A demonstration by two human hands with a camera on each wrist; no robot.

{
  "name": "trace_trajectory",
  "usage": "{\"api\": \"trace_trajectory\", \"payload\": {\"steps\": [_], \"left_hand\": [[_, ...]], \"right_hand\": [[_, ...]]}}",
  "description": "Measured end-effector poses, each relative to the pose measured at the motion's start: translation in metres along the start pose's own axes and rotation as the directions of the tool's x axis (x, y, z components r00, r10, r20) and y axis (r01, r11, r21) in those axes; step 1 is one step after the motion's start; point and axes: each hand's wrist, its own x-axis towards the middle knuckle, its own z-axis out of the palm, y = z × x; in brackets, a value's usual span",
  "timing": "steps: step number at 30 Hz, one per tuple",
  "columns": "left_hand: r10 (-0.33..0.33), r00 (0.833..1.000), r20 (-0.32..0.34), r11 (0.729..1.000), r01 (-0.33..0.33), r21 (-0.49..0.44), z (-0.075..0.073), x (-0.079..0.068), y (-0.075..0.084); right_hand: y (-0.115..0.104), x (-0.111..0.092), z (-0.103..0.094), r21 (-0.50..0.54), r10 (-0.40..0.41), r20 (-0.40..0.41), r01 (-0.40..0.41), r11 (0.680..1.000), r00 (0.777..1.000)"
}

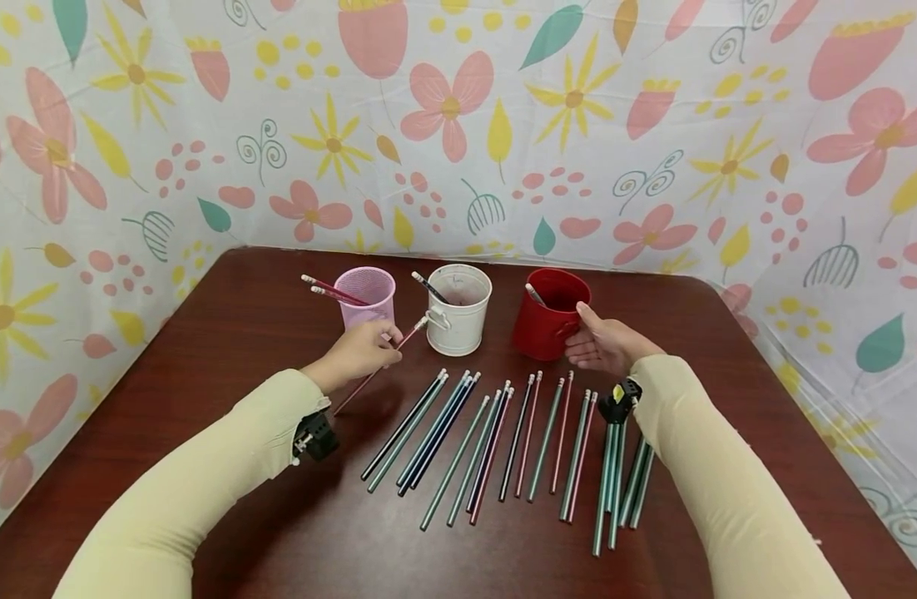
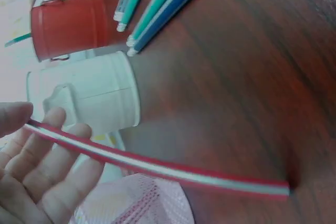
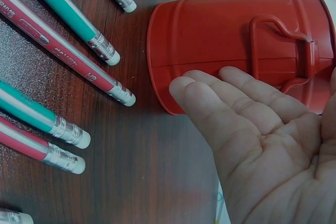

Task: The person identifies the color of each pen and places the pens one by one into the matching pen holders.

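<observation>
My left hand (image 1: 359,356) pinches a red pencil (image 2: 184,174) near its eraser end, thumb against fingertips. The pencil slants, eraser up, its lower end close over the table. Just behind that hand stands a pink mesh cup (image 1: 384,313) with two red pencils (image 1: 337,294) in it. The white bucket (image 1: 458,333) to its right holds one dark pencil (image 1: 431,288). My right hand (image 1: 608,343) is at the right side of the red bucket (image 1: 537,333), its fingers (image 3: 241,111) fairly straight along the wall below the wire handle (image 3: 255,45). One pencil (image 1: 533,293) leans inside that bucket.
Green, dark blue and red pencils (image 1: 458,457) lie in a loose row across the middle and right of the brown table (image 1: 279,532), erasers toward the buckets. Some at the right pass beneath my right forearm. A flowered cloth (image 1: 458,166) hangs behind the table.
</observation>
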Motion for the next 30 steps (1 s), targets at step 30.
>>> {"api": "trace_trajectory", "payload": {"steps": [30], "left_hand": [[-0.024, 0.573, -0.819, 0.742, -0.539, -0.399, -0.052, 0.004, 0.043]], "right_hand": [[0.001, 0.001, -0.002, -0.008, -0.016, 0.005, 0.016, 1.000, 1.000]]}}
